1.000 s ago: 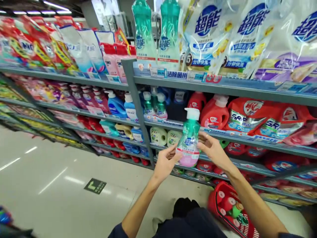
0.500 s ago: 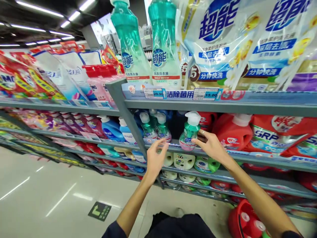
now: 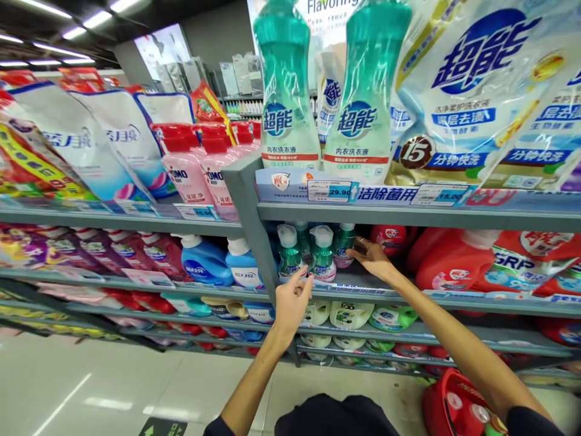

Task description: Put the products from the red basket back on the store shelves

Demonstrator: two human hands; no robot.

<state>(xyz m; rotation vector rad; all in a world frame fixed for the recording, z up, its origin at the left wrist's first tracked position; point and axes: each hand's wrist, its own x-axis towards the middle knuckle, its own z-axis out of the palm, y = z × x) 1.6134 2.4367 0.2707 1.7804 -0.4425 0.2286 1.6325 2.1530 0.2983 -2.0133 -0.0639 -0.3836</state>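
Two green pump bottles with white pump heads and pink bases, a front left bottle (image 3: 289, 251) and a front right bottle (image 3: 323, 251), stand at the shelf edge. My left hand (image 3: 291, 303) is just in front of them, its fingers curved and slightly apart, with nothing seen between them; whether the fingertips touch a bottle I cannot tell. My right hand (image 3: 374, 260) reaches into the shelf gap, its fingers at the right side of another green pump bottle (image 3: 344, 248) behind the front row. The front right bottle partly hides that one.
An upper shelf edge (image 3: 431, 213) runs low above my hands. A grey upright (image 3: 254, 224) borders the bottles on the left. Red detergent jugs (image 3: 447, 260) stand to the right. Down on the floor is a red basket (image 3: 438, 402) with bottles in it.
My right hand has moved the pump bottle from the shelf edge back and left, behind the front pair. My left hand's fingers have curled closer together. The view has moved nearer the shelf.
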